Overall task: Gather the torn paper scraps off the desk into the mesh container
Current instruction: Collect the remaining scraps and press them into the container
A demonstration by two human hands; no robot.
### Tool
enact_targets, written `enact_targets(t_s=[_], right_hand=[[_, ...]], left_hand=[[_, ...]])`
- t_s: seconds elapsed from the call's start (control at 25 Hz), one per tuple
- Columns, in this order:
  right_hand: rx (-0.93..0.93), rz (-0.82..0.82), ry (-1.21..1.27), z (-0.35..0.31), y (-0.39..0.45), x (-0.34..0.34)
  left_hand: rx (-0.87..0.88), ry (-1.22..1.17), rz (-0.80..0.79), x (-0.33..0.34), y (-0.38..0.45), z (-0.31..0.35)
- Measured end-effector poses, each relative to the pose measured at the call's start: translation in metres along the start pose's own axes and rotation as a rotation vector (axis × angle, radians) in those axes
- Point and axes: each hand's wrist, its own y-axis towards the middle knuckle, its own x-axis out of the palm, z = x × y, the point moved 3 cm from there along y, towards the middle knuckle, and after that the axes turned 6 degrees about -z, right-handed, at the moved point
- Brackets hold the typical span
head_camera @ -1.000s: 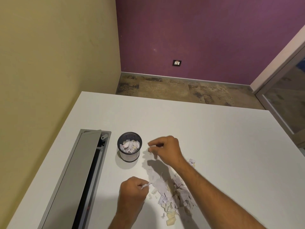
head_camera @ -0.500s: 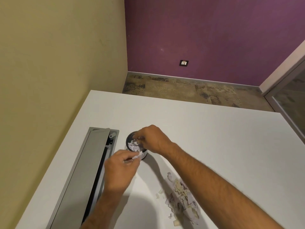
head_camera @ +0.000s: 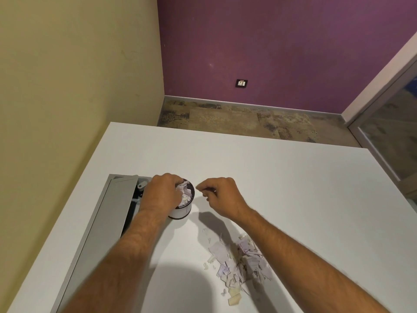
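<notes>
The mesh container (head_camera: 183,211), a small dark-rimmed cup, stands on the white desk (head_camera: 282,188) and is filled with pale paper scraps (head_camera: 186,193). My left hand (head_camera: 161,196) covers its left rim, with the fingertips closed on scraps at the opening. My right hand (head_camera: 222,197) hovers just to the right of the container, clear of it, with fingers curled, thumb against forefinger and nothing visible in them. A loose pile of torn scraps (head_camera: 239,260), lilac and cream, lies on the desk nearer to me, under my right forearm.
A long grey cable-tray lid (head_camera: 106,224) is set into the desk directly left of the container, with a dark gap along its right side. The desk's left edge runs along a yellow wall. Its far edge drops to the floor.
My left hand rose from beside the pile to the container's mouth with a scrap. My right hand went over the container, then drew back to its right.
</notes>
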Motion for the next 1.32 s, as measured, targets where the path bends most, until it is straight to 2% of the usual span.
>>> enact_targets(t_s=[0.12, 0.24, 0.28, 0.36, 0.48, 0.52, 0.6, 0.88, 1.16, 1.32], right_hand=[[0.092, -0.071, -0.069, 0.026, -0.022, -0.006], [0.148, -0.268, -0.184, 0.048, -0.045, -0.01], [0.151, -0.348, -0.24, 0.052, -0.052, -0.01], [0.157, -0.49, -0.363, 0.057, -0.063, -0.01], [0.209, -0.565, -0.549, 0.064, -0.075, -0.009], [0.226, -0.576, -0.593, 0.066, -0.078, -0.008], [0.232, -0.606, -0.637, 0.067, -0.081, -0.003], [0.234, -0.535, -0.54, 0.078, -0.087, 0.013], [0.288, -0.392, -0.363, 0.087, -0.089, 0.01], [0.336, -0.32, -0.203, 0.086, -0.087, 0.001]], left_hand=[[0.019, 0.069, 0.025, -0.001, -0.004, 0.005], [0.141, -0.049, 0.101, 0.006, -0.025, 0.016], [0.206, -0.083, 0.087, 0.013, -0.035, 0.021], [0.282, -0.041, -0.043, 0.037, -0.058, 0.03], [0.262, 0.091, -0.244, 0.092, -0.082, 0.027], [0.256, 0.129, -0.254, 0.108, -0.09, 0.025], [0.28, 0.147, -0.161, 0.134, -0.102, 0.023], [0.198, 0.106, -0.124, 0.168, -0.109, 0.027], [0.207, -0.088, -0.109, 0.173, -0.1, 0.011], [0.054, -0.238, -0.136, 0.159, -0.099, 0.006]])
